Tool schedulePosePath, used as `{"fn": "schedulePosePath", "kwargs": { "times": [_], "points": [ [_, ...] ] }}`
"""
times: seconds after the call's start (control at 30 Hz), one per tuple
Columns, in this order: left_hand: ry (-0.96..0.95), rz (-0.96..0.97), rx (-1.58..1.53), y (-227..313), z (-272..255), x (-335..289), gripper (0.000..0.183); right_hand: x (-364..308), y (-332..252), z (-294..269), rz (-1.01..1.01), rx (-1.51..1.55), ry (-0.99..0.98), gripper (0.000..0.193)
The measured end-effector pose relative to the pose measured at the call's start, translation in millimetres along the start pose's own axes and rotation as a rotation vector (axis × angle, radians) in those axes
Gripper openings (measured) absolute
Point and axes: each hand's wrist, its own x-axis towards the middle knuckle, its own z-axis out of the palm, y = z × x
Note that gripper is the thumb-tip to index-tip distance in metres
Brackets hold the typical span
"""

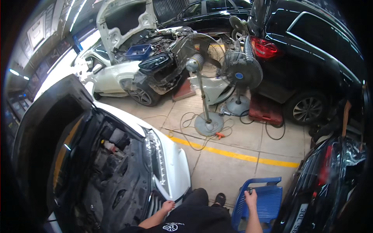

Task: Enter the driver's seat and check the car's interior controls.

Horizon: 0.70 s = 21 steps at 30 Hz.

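1. Nearer white car (176, 165): stood at the person's left, bonnet (37, 128) up, engine bay (120, 182) exposed.
2. Left hand (168, 206): at the car's front edge, just beside the grille (154, 206). Fingers curled in; I could not tell whether they gripped anything.
3. Right hand (251, 199): above the blue chair (270, 200), fingers closed round a small dark object (250, 190), kind unclear.
4. Progress: bonnet already opened; dark covers lay over much of the bay. How much work remained, I could not judge.
5. Floor (217, 174): pale tiles, crossed by a yellow line (229, 154); a loose cable (186, 140) looped near a fan base.
6. Room: pedestal fans (239, 76) ahead; beyond, to the left, a second white car (120, 73), bonnet raised, nose stripped, blue bin (138, 51) over its engine. A dark car (287, 70) stood at right.
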Motion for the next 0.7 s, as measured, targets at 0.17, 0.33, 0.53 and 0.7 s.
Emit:
{"fn": "schedulePosePath", "kwargs": {
  "times": [0.17,0.33,0.53,0.7],
  "points": [
    [-0.212,0.363,0.748,52.8,15.0,84.2,0.036,29.5,4.6,19.5,0.019,-0.228,0.008,0.029],
    [-0.370,0.592,0.935,138.9,1.8,186.4,0.032,26.7,-51.2,38.1,0.503,-0.243,-0.039,0.039],
    [-0.402,-0.042,0.336,274.4,62.3,278.6,0.023,25.6,-35.3,52.2,0.667,-0.322,0.157,0.036],
    [-0.578,0.281,0.767,406.9,130.8,336.6,0.029,19.9,-28.0,64.3,0.769,-0.229,0.223,0.038]
  ]
}}
